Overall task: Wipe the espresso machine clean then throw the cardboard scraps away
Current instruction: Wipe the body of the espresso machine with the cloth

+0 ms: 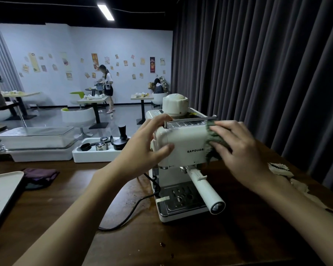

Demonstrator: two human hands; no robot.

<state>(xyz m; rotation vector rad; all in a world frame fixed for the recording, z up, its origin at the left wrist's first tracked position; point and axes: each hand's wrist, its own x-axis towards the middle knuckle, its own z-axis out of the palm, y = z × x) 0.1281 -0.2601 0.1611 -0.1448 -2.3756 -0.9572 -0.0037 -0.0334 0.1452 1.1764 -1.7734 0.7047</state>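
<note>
Right now, cream-white espresso machine [182, 150] sits on dark brown wooden table [181, 244]. Left hand [142, 148] grips machine's left top corner, fingers curled over edge. Right hand [236, 148] presses fuzzy grey-green cloth [213, 144] flat on machine's right side; most of cloth hidden under palm. Torn white cardboard scraps [280, 169] lie on table by right arm, partly covered, some cut off at edge. Purple cloth [40, 175] lies far left.
</note>
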